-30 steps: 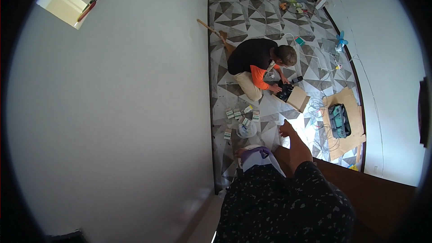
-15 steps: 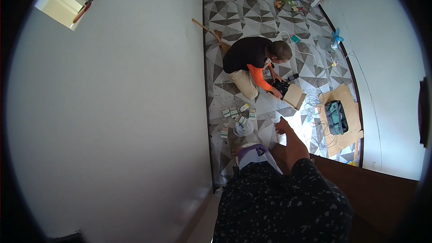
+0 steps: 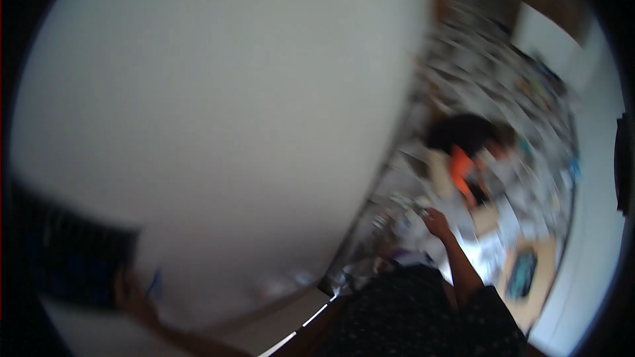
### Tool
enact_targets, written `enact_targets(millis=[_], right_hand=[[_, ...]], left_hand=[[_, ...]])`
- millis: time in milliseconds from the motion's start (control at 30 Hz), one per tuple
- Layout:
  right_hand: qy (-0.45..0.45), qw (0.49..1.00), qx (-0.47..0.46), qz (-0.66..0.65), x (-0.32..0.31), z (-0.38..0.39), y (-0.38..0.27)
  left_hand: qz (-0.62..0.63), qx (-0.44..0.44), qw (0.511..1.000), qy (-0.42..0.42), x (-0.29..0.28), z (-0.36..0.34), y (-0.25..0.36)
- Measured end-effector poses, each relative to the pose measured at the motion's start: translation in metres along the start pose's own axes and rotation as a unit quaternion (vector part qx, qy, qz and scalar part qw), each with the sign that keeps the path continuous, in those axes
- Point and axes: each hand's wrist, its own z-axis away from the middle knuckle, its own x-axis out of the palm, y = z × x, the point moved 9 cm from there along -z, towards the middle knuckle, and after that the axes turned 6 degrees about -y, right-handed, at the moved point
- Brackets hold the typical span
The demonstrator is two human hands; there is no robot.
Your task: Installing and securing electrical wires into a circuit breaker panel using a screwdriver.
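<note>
The left hand [image 3: 131, 291], too blurred to tell its grip, is at the edge of a dark wall section [image 3: 73, 254] beside a slim blue strip [image 3: 154, 283], the right hand [image 3: 435, 222], equally unclear, above the floor [image 3: 476, 66]

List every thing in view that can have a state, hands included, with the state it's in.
left hand: at the edge of a dark patch; contact and grip unclear
right hand: held out ahead; grip too blurred to tell
cardboard box: open
co-worker: crouched, bent over the box
cardboard sheet: lying flat
green tool bag: resting on the sheet
</note>
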Motion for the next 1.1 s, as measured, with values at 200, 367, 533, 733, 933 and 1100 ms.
enact_targets(millis=[200,367,533,733,933,1100], right_hand=[[-0.145,0.955,-0.211,-0.153,-0.043,-0.066,-0.349],[-0.199,0.8,-0.533,-0.189,-0.069,0.003,-0.624],[-0.162,0.712,-0.644,-0.23,-0.084,0.039,-0.736],[-0.044,0.61,-0.758,-0.225,-0.1,0.032,-0.792],[0.19,0.619,-0.73,-0.218,-0.12,0.011,-0.826],[0.207,0.634,-0.727,-0.166,-0.12,0.015,-0.839]], left_hand=[[0.064,0.061,0.995,0.047,0.03,0.015,0.079],[0.061,0.03,0.996,0.064,-0.008,0.031,0.063],[0.055,0.029,0.997,0.037,0.0,0.023,0.071],[0.129,0.047,0.99,0.026,0.002,0.019,0.083],[0.176,0.212,0.957,0.094,0.001,0.032,0.089],[0.169,0.205,0.959,0.097,0.004,0.031,0.079]])
